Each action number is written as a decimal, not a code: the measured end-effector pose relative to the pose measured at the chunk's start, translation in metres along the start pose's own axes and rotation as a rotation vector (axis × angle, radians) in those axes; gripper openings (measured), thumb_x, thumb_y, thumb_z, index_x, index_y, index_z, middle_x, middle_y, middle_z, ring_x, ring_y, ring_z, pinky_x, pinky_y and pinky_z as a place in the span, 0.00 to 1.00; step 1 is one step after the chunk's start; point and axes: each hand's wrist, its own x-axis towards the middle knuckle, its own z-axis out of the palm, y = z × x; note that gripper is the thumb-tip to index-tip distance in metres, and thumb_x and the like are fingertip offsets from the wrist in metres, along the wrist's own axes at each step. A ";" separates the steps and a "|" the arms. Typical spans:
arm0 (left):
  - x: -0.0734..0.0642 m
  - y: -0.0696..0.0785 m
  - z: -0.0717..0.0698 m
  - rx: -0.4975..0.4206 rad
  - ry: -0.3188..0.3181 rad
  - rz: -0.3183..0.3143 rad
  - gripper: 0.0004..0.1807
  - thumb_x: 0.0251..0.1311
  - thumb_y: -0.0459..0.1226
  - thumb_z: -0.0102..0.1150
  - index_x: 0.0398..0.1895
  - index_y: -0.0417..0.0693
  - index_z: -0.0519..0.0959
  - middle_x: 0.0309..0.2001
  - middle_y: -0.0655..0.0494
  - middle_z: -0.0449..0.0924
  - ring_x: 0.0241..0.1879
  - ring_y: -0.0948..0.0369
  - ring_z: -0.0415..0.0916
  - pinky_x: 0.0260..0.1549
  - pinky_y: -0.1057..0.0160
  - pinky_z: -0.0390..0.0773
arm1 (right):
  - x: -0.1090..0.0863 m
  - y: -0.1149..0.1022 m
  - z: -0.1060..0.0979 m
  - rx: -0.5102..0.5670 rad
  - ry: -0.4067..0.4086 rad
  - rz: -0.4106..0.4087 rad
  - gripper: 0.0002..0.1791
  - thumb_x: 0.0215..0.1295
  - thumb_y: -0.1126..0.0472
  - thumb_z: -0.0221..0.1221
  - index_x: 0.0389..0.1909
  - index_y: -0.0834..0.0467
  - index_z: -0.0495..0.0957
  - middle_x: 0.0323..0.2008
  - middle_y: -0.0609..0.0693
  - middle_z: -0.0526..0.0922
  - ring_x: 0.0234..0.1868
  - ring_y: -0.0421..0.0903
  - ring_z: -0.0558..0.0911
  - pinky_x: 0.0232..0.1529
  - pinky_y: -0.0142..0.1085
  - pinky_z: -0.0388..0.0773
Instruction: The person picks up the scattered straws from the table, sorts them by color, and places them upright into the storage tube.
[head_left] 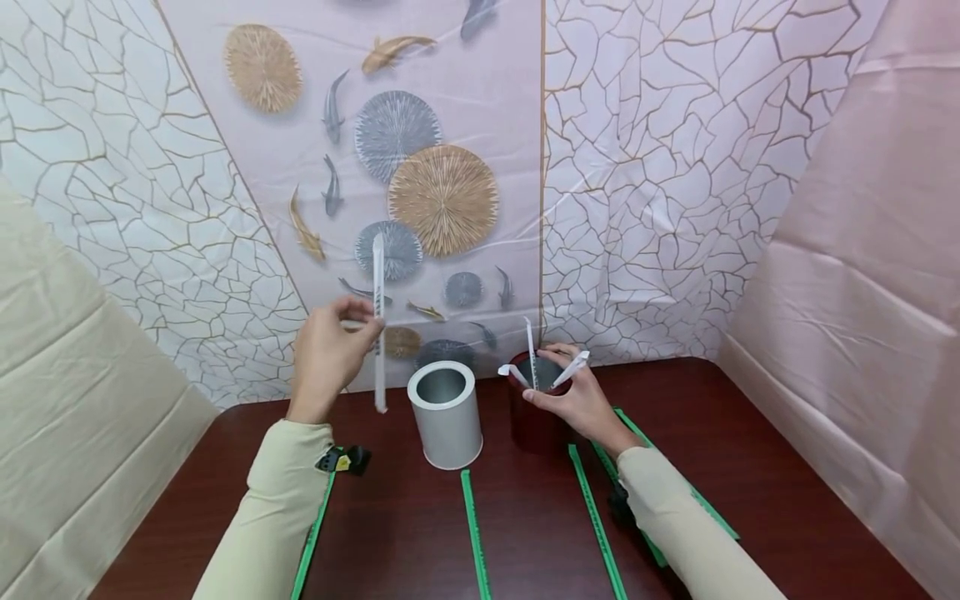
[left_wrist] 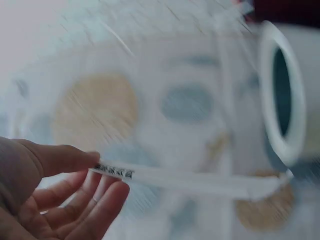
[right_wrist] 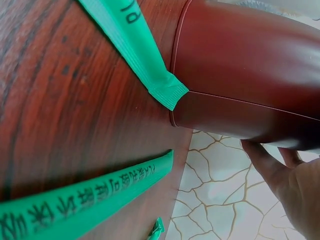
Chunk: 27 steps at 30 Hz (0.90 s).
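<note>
My left hand point(head_left: 330, 354) pinches a slim white paper-wrapped stick point(head_left: 379, 367) near its middle, between thumb and fingertips. The stick hangs upright in the air, left of a white cylindrical holder point(head_left: 453, 433); dark print shows on its wrapper point(left_wrist: 150, 175). My right hand point(head_left: 583, 404) grips a dark red cylindrical holder point(head_left: 525, 421) at its rim, thumb on the near side and fingers on the far side. Inside that holder lean 3 white wrapped sticks point(head_left: 532, 358). In the right wrist view the side of the red holder point(right_wrist: 240, 65) fills the upper right, fingers point(right_wrist: 267, 162) against it.
Several green wrapped sticks with dark print lie on the brown table point(head_left: 405, 533), one green stick point(head_left: 474, 533) in front of the white holder. Another green stick point(head_left: 318, 525) lies by my left sleeve. A patterned cloth point(head_left: 637, 208) hangs behind the table.
</note>
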 end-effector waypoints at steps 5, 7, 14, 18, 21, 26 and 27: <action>-0.002 0.056 0.007 -0.142 0.016 0.161 0.10 0.69 0.35 0.69 0.49 0.39 0.84 0.43 0.44 0.90 0.37 0.51 0.90 0.31 0.66 0.85 | 0.001 0.001 0.001 0.007 -0.007 -0.004 0.38 0.61 0.60 0.77 0.72 0.62 0.75 0.74 0.61 0.64 0.74 0.62 0.63 0.70 0.66 0.62; -0.001 0.076 0.014 -0.191 0.022 0.211 0.10 0.69 0.34 0.68 0.50 0.39 0.84 0.43 0.45 0.90 0.36 0.51 0.91 0.32 0.63 0.87 | 0.001 0.002 0.002 0.003 -0.006 -0.004 0.38 0.61 0.60 0.77 0.72 0.62 0.75 0.74 0.61 0.63 0.74 0.62 0.63 0.70 0.66 0.62; 0.008 0.113 0.065 -0.258 -0.050 0.346 0.09 0.72 0.33 0.65 0.50 0.38 0.84 0.46 0.44 0.89 0.42 0.50 0.90 0.41 0.60 0.88 | 0.000 0.005 0.001 0.002 0.016 -0.009 0.38 0.60 0.61 0.77 0.71 0.63 0.75 0.73 0.63 0.64 0.72 0.61 0.64 0.69 0.65 0.63; 0.010 0.112 0.102 -0.199 -0.117 0.353 0.08 0.74 0.35 0.63 0.50 0.39 0.83 0.45 0.46 0.89 0.43 0.51 0.90 0.42 0.59 0.87 | 0.001 0.006 0.002 0.027 0.019 -0.017 0.38 0.59 0.62 0.78 0.70 0.63 0.76 0.72 0.63 0.65 0.71 0.61 0.65 0.69 0.63 0.64; 0.010 0.105 0.127 -0.133 -0.149 0.331 0.07 0.74 0.37 0.63 0.48 0.42 0.84 0.44 0.49 0.90 0.43 0.54 0.90 0.43 0.58 0.86 | 0.001 0.006 0.003 0.037 0.017 -0.024 0.38 0.58 0.62 0.78 0.70 0.62 0.76 0.71 0.63 0.66 0.71 0.60 0.65 0.70 0.62 0.64; 0.008 0.091 0.160 -0.060 -0.226 0.294 0.06 0.74 0.36 0.61 0.45 0.43 0.83 0.42 0.50 0.90 0.42 0.56 0.88 0.42 0.58 0.85 | 0.001 0.004 0.001 0.055 0.013 -0.035 0.37 0.58 0.63 0.78 0.69 0.61 0.77 0.71 0.62 0.66 0.70 0.59 0.66 0.69 0.60 0.65; 0.007 0.088 0.165 -0.035 -0.242 0.290 0.05 0.74 0.35 0.61 0.45 0.43 0.83 0.42 0.51 0.90 0.42 0.56 0.88 0.42 0.58 0.85 | 0.001 0.004 0.000 0.054 0.011 -0.034 0.37 0.58 0.63 0.78 0.70 0.61 0.77 0.71 0.61 0.66 0.71 0.58 0.66 0.69 0.60 0.65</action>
